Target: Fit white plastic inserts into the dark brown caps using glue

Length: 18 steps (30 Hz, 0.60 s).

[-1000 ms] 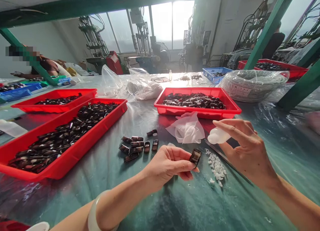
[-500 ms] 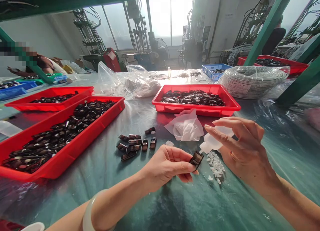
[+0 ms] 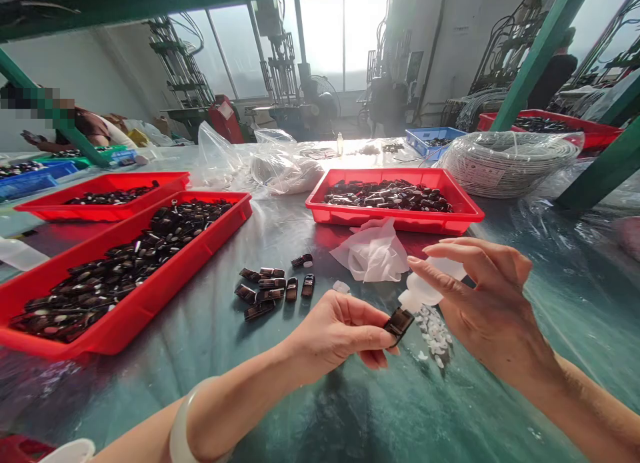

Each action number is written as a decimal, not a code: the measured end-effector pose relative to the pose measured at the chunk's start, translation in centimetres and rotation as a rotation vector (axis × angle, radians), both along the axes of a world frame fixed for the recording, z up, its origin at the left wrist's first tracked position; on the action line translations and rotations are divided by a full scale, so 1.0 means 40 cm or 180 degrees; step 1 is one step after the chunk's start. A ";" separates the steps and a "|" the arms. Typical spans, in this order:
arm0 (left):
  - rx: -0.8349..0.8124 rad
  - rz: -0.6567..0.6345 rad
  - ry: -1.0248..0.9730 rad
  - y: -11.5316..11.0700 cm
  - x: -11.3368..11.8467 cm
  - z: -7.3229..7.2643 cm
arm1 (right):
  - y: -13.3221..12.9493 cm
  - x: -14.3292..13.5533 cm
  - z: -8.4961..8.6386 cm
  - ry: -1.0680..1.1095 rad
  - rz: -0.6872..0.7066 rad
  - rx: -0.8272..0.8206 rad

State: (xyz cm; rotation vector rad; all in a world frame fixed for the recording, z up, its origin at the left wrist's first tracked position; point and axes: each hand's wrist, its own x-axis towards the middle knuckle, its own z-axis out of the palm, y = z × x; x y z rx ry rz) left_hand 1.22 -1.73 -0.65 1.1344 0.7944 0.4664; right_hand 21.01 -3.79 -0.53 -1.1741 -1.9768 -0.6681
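While pinching a dark part (image 3: 399, 323) at its near left side between thumb and fingertips, reaches the left hand (image 3: 345, 329) low over the worktop (image 3: 310, 423). Presents the part tilted, glossy brownish-black and roughly rectangular, with a browner middle inside a darker rim. Grips in the right hand (image 3: 485, 289), with fingers bent around it, a translucent white bottle (image 3: 433, 283), nozzle-end toward the part's upper edge; can't tell whether touching. Shows white pieces (image 3: 434, 335) just beneath, then loose dark parts (image 3: 271, 295) farther left, then a crumpled white sheet (image 3: 373, 255) by the near edge of a red tray (image 3: 335, 215).
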 end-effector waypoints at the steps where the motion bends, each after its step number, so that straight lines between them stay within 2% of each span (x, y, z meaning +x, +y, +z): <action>1: 0.0002 -0.0005 0.0005 0.000 0.000 0.001 | 0.000 0.000 0.001 -0.0003 0.0007 -0.0002; 18: -0.0055 0.0040 -0.0018 0.001 -0.001 0.007 | 0.000 0.015 0.007 -0.0003 0.0282 -0.0094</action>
